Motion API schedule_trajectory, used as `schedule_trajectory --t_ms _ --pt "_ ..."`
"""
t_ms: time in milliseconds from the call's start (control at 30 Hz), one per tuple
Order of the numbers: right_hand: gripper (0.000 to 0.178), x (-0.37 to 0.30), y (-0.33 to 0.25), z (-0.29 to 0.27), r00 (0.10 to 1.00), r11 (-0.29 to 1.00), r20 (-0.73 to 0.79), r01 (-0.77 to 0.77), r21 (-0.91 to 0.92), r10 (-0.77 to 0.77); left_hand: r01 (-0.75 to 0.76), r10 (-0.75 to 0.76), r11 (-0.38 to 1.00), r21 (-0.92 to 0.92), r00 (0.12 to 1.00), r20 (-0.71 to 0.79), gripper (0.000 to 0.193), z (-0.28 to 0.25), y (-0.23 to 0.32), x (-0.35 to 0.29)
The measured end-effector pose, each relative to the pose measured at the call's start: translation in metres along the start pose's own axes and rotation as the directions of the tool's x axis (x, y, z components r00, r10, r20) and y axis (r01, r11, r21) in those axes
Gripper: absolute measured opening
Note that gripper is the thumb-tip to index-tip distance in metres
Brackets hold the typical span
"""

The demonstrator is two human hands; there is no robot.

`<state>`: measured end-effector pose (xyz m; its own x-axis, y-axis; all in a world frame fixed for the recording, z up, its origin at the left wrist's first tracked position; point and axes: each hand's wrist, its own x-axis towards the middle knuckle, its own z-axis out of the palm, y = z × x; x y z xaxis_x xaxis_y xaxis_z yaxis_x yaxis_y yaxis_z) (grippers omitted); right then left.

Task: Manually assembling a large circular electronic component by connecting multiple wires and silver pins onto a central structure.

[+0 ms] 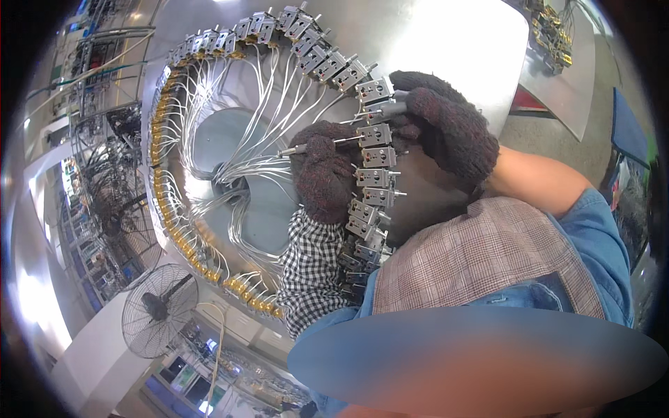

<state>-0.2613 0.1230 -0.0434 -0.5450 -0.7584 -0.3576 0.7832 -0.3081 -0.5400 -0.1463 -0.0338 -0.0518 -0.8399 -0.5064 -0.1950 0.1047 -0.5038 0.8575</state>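
Note:
My left hand (324, 171), in a dark knitted glove, is closed around a slim grey rod-shaped piece (295, 150) on the inner side of a curved row of metal blocks. A thin metal pin (346, 140) reaches from it to one silver block (375, 135). On the row's outer side, my right hand (446, 129), gloved alike, pinches a grey cylindrical piece (388, 110) against the neighbouring block; some of its fingertips are hidden. White wires (261, 164) fan out from a round grey hub (216, 139) to the blocks.
The ring continues left with many brass-coloured fittings (164, 188). All this stands on a shiny metal table (446, 35). More metal parts (554, 42) lie on another surface at the far right. A caged fan (160, 310) stands at the lower left, and a blue seat (631, 129) is at the right.

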Motion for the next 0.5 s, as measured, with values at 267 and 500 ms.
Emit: schedule_trajectory --t_ms 267,500 --pt "0.042 0.058 -0.035 0.0 0.997 0.999 0.062 -0.046 0.004 0.045 -0.151 0.156 0.986 0.064 0.983 -0.097 0.031 0.007 -0.005 0.046" --pt "0.031 0.144 -0.086 -0.011 0.96 0.989 0.237 -0.148 -0.03 0.151 -0.196 0.202 0.979 0.058 0.973 -0.112 0.032 0.036 0.003 0.116"
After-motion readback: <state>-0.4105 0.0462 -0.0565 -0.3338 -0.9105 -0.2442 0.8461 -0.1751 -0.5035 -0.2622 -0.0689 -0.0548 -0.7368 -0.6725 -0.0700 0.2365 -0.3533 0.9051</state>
